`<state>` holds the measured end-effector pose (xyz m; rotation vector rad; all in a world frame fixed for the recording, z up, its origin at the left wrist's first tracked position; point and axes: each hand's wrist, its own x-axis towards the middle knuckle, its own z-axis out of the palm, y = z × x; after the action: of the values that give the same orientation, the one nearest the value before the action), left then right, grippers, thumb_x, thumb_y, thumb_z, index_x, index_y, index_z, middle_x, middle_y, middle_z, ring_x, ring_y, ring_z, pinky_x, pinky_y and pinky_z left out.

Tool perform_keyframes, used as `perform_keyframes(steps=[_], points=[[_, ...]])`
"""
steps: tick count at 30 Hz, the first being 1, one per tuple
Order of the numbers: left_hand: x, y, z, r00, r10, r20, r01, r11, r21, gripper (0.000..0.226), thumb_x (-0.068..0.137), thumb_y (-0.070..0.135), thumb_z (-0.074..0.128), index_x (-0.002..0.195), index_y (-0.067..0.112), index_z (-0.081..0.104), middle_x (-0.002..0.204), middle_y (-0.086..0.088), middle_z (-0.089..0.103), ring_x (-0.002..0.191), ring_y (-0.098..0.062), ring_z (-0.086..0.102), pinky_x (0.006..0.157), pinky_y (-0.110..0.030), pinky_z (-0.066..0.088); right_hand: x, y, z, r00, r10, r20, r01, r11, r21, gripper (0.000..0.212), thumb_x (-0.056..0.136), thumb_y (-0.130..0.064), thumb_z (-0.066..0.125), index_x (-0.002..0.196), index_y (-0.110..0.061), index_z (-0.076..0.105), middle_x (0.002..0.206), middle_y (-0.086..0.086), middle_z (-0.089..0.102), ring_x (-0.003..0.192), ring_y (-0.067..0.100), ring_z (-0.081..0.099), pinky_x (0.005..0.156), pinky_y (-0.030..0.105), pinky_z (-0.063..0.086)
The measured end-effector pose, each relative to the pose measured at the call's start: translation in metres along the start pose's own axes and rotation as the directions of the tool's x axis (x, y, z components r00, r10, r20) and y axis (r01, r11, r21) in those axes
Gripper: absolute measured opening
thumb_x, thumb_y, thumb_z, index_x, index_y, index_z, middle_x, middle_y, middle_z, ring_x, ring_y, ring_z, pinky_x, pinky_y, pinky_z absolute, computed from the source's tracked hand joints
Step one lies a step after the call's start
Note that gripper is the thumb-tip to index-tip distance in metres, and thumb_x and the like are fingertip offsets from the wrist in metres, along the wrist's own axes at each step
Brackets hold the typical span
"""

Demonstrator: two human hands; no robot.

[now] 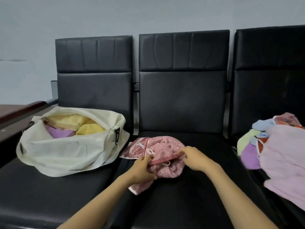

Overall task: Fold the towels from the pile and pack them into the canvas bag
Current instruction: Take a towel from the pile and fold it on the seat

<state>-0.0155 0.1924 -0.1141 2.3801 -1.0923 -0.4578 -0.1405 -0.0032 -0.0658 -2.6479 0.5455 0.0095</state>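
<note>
At lower centre, the left hand (142,169) and right hand (195,158) each pinch the rumpled pink towel (165,146) on the middle seat (186,192). The canvas bag (66,152) lies open mid-left; the towel pile (279,151) sits at the right edge.

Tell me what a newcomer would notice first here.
The left hand and right hand pinch a crumpled pink towel on the middle black seat. The open canvas bag, holding yellow towels and a purple towel, lies on the left seat; a colourful towel pile sits on the right.
</note>
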Motion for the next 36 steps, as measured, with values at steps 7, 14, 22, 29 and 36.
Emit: perform_keyframes(steps=[7, 14, 22, 29, 36], points=[[-0.007, 0.018, -0.015, 0.982, 0.057, -0.178, -0.154, 0.785, -0.6, 0.015, 0.093, 0.012, 0.06, 0.082, 0.016, 0.05, 0.077, 0.005, 0.057, 0.074, -0.008, 0.053, 0.069, -0.019, 0.042, 0.001, -0.009, 0.032, 0.998, -0.041, 0.05, 0.037, 0.996, 0.084, 0.079, 0.081, -0.03, 0.071, 0.145, -0.033, 0.026, 0.144, -0.001, 0.022, 0.133, 0.022, 0.029, 0.106, 0.039, 0.039], [-0.007, 0.025, -0.033, 0.917, 0.072, -0.391, -0.279, 0.817, -0.504, 0.003, 0.09, 0.008, 0.059, 0.088, 0.009, 0.057, 0.088, -0.011, 0.064, 0.082, -0.008, 0.06, 0.078, -0.026, 0.048, 0.005, -0.01, 0.011, 0.933, 0.281, -0.226, 0.006, 0.615, 0.788, 0.012, 0.098, -0.012, 0.045, 0.094, -0.019, 0.055, 0.103, 0.014, 0.065, 0.083, 0.018, 0.059, 0.071, 0.034, 0.045], [-0.011, 0.032, -0.049, 0.923, -0.024, -0.384, -0.271, 0.669, -0.692, 0.017, 0.094, 0.005, 0.05, 0.092, 0.016, 0.063, 0.087, 0.002, 0.063, 0.082, -0.013, 0.056, 0.073, -0.024, 0.042, -0.014, 0.01, -0.03, 0.96, 0.237, -0.149, 0.079, 0.28, 0.957, 0.03, 0.09, 0.001, 0.04, 0.08, -0.014, 0.064, 0.076, 0.005, 0.061, 0.064, 0.015, 0.056, 0.059, 0.027, 0.043], [-0.014, 0.009, -0.036, 0.976, 0.124, 0.18, -0.146, 0.983, 0.113, 0.041, 0.066, 0.061, 0.077, 0.089, 0.03, 0.063, 0.088, 0.007, 0.067, 0.083, -0.013, 0.061, 0.076, -0.027, 0.047, -0.031, 0.034, -0.025, 0.996, 0.024, -0.091, -0.03, 0.997, -0.069, 0.044, 0.082, 0.004, 0.049, 0.098, -0.032, 0.068, 0.105, -0.006, 0.06, 0.107, 0.017, 0.057, 0.095, 0.034, 0.046], [-0.003, 0.015, 0.001, 0.95, 0.17, 0.26, -0.24, 0.934, 0.264, 0.053, 0.07, 0.048, 0.079, 0.106, 0.014, 0.059, 0.105, -0.001, 0.05, 0.098, -0.02, 0.052, 0.087, -0.035, 0.044, -0.047, -0.009, 0.036, 0.992, 0.1, 0.077, -0.091, 0.99, -0.107, 0.104, 0.07, -0.078, 0.06, 0.149, -0.02, 0.024, 0.149, 0.001, 0.033, 0.136, 0.022, 0.035, 0.11, 0.04, 0.033]])
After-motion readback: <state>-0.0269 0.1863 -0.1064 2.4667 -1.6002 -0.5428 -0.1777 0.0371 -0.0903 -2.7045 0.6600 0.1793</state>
